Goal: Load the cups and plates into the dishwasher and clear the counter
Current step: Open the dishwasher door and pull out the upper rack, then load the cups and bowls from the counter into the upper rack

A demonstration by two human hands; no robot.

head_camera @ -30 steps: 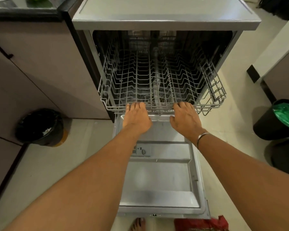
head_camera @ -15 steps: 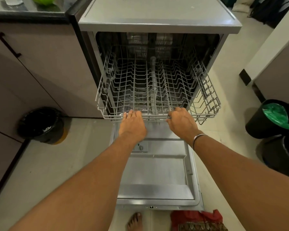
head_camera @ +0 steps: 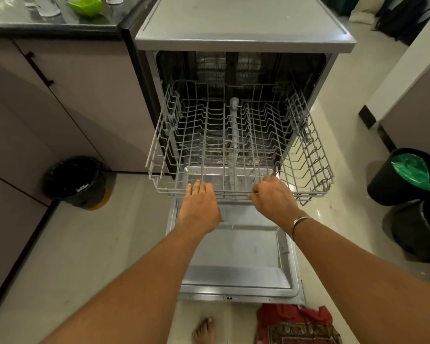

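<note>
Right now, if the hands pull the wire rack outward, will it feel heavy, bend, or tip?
Probably light: the wire rack looks empty. Likely stiff: its grid lines look straight with the left hand and right hand gripping the front rim. Tipping seems unlikely: its rear sits inside the dishwasher.

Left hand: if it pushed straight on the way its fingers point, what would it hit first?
The left hand lies on the front rail of the rack; straight on, it would likely meet the upright wires just behind, though depth is unclear.
</note>
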